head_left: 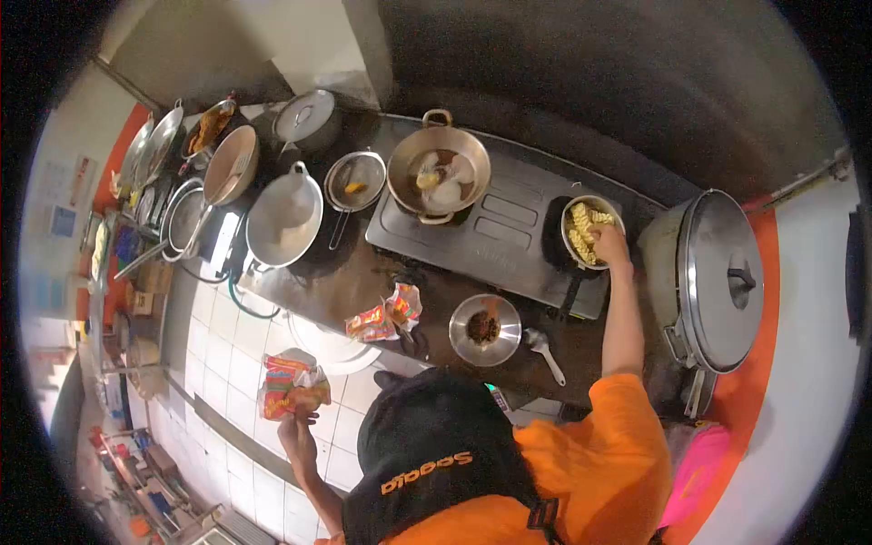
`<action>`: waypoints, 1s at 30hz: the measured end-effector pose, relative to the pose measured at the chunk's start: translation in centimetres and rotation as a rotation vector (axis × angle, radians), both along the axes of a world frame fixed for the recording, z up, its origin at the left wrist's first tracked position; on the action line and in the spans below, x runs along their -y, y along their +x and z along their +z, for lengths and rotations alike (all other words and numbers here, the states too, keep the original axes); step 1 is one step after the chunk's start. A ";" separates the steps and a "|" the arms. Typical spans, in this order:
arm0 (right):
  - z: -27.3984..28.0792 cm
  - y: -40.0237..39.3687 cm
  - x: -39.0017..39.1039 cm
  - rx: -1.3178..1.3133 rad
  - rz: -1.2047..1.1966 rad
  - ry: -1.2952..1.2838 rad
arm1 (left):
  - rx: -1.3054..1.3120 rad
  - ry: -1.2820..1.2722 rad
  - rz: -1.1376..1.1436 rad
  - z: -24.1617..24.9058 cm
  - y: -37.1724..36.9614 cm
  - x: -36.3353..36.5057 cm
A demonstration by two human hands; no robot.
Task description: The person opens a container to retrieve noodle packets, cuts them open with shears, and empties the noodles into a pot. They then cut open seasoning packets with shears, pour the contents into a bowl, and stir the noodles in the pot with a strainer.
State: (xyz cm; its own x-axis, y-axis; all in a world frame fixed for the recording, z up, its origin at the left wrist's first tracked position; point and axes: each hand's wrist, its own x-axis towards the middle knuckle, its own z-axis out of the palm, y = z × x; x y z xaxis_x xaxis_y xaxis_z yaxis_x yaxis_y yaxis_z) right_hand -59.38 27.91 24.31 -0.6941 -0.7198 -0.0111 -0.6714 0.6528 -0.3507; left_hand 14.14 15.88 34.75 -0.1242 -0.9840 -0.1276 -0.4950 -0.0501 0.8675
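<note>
My left hand holds a red and orange instant noodle packet out over the white tiled floor. At the small pot on the right side of the stove, my right hand reaches over the rim. Its fingers are bent down onto the yellow dry noodles, which lie in curly pieces in the pot; the fingertips are partly hidden. Two opened packets lie at the counter's front edge. Right of them stands a steel bowl with dark contents and a reddish piece, beside a light-coloured spoon.
A wok with eggs and liquid sits on the stove. Left of it are a strainer, a large pale pan and several other pans. A big lidded pot stands at the far right.
</note>
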 end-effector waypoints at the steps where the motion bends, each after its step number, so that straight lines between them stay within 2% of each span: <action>1: 0.2 -0.1 0.1 0.010 0.029 -0.018 | -0.007 -0.009 0.008 0.4 -0.3 -0.1; 2: -0.9 -1.5 0.2 -0.010 0.049 -0.213 | -0.009 -0.011 0.045 0.7 -0.3 -0.7; 3: 0.4 -0.6 0.4 -0.014 0.021 -0.238 | -0.014 -0.019 0.061 0.9 -0.8 -0.6; 5: 1.9 1.0 0.9 0.008 0.087 -0.110 | 0.005 -0.007 0.081 0.5 -0.1 -0.9; 7: -1.2 1.1 1.0 0.081 0.062 -0.157 | -0.052 -0.008 0.114 0.1 0.1 -1.1; 9: -2.7 0.5 1.4 0.117 0.059 -0.127 | 0.013 -0.007 0.080 0.1 0.7 -1.0; 14: 1.0 1.7 2.6 0.077 0.061 0.123 | -0.035 0.004 0.140 1.5 -0.2 -1.3; 17: 4.2 5.8 3.9 -0.082 -0.062 -0.236 | -0.134 -0.003 0.243 1.4 -0.9 -1.4; 19: 5.4 11.5 5.8 0.119 -0.048 -0.383 | -0.235 0.052 0.301 1.3 -1.4 -1.8; 20: 5.1 14.9 7.0 0.268 0.032 -0.375 | -0.270 0.047 0.312 0.8 -1.5 -1.9; 22: 3.1 22.6 10.2 0.524 0.197 -0.310 | -0.336 0.112 0.391 0.8 -2.1 -2.4; 23: 2.5 26.8 12.1 0.730 0.180 -0.093 | -0.293 0.099 0.383 0.3 -1.7 -2.6; 24: -0.4 30.5 13.5 0.746 0.257 -0.040 | -0.251 0.087 0.376 -0.7 -1.1 -2.9; 25: -6.7 33.8 14.8 0.505 0.341 -0.168 | -0.209 0.075 0.372 -1.7 -0.6 -3.4; 26: -12.4 36.5 15.8 0.264 0.421 -0.293 | -0.281 0.096 0.428 -2.6 0.1 -3.9; 27: -13.4 37.9 16.9 0.363 0.404 -0.111 | -0.288 0.074 0.479 -2.2 0.2 -4.7; 29: -14.7 38.3 19.0 0.468 0.122 -0.049 | -0.300 0.011 0.582 -1.0 0.5 -5.6; 30: -13.5 37.7 19.4 0.405 0.142 -0.127 | -0.260 -0.007 0.631 -0.9 1.4 -6.5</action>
